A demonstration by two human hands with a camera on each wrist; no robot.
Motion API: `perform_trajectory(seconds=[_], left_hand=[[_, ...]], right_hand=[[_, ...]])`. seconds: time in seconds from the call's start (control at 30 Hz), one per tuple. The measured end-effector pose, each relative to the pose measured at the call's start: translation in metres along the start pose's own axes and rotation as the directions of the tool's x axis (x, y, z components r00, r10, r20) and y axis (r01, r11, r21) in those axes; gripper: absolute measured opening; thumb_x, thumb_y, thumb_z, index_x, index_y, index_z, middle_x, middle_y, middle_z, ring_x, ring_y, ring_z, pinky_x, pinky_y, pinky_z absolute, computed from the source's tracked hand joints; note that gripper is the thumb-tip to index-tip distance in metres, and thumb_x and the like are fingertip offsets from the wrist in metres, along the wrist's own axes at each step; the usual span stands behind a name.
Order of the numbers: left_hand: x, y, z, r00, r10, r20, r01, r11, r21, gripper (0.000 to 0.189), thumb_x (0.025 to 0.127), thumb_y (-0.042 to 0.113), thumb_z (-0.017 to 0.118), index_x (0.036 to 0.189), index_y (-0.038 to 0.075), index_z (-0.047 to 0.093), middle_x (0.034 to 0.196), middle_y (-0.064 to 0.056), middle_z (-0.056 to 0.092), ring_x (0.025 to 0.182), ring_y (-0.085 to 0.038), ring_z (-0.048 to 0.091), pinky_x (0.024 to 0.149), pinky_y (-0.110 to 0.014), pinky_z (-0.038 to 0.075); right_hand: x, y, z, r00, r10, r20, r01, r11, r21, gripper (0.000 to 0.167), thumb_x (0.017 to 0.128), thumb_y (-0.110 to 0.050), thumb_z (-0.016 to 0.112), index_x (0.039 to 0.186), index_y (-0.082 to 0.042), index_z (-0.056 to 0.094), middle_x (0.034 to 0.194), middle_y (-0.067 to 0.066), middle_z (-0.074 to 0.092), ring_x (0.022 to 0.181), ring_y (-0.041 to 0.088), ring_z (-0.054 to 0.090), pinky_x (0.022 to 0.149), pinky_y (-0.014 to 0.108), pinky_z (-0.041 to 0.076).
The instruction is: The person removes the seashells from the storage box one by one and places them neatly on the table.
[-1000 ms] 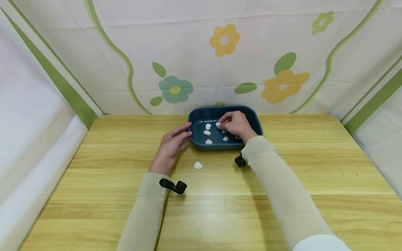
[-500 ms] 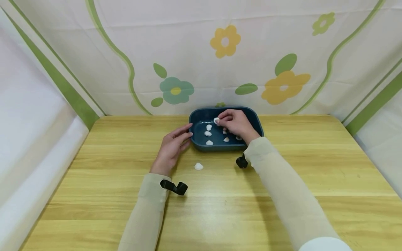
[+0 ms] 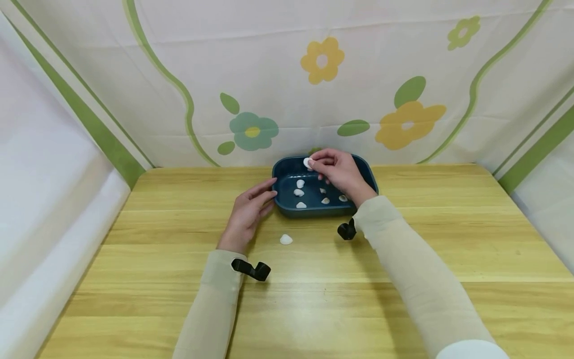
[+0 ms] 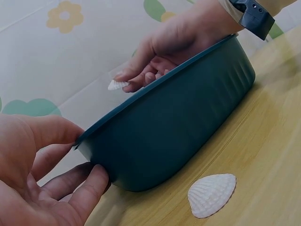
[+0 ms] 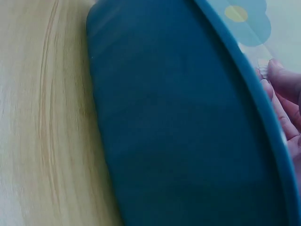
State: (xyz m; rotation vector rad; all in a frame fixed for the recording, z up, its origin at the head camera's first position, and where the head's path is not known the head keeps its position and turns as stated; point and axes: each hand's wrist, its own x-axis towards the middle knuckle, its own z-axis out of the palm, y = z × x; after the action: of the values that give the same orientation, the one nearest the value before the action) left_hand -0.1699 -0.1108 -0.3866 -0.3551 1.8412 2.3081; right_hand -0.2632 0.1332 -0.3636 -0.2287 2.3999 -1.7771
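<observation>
The right hand (image 3: 339, 170), pinching a white shell (image 3: 307, 162), has risen higher over the dish (image 3: 314, 213), so this shell seems lifted free from the other shells (image 3: 298, 192) inside. The left hand (image 3: 245, 214), fingers apart, touches the dish's left end.

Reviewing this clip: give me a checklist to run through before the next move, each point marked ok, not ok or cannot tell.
1. Right hand has the white shell pinched: ok.
2. Left hand touches the left end of the tray: ok.
3. Tray rests on the table: ok.
4. Space in front of the tray clear: not ok, a loose shell lies there.
5. White shell clear of the tray's far wall: cannot tell, they overlap in the head view.
6. All shells inside the tray visible: cannot tell, the right hand hides part of it.
</observation>
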Motion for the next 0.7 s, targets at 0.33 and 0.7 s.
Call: perform_trajectory(seconds=[0.33, 0.7], left_hand=[[-0.001, 0.002, 0.001, 1.0, 0.005, 0.003, -0.005, 1.0, -0.009, 0.04, 0.106, 0.011, 0.069, 0.144, 0.019, 0.071, 0.157, 0.002, 0.059, 0.139, -0.018, 0.062, 0.12, -0.036, 0.051], [-0.001, 0.001, -0.001, 1.0, 0.006, 0.004, -0.006, 1.0, -0.015, 0.04, 0.106, 0.01, 0.068, 0.145, 0.018, 0.07, 0.158, 0.001, 0.058, 0.14, -0.019, 0.061, 0.12, -0.036, 0.051]], right_hand=[[-0.019, -0.011, -0.003, 1.0, -0.004, -0.001, 0.004, 0.998, -0.057, 0.028, 0.102, -0.034, 0.076, 0.12, -0.012, 0.074, 0.109, 0.011, 0.078, 0.083, 0.032, 0.068, 0.069, 0.033, 0.059], [-0.056, -0.015, -0.003, 1.0, 0.0, 0.028, 0.003, 0.995, -0.103, 0.026, 0.102, -0.032, 0.076, 0.118, -0.012, 0.074, 0.114, 0.022, 0.076, 0.093, 0.043, 0.071, 0.074, 0.034, 0.064]])
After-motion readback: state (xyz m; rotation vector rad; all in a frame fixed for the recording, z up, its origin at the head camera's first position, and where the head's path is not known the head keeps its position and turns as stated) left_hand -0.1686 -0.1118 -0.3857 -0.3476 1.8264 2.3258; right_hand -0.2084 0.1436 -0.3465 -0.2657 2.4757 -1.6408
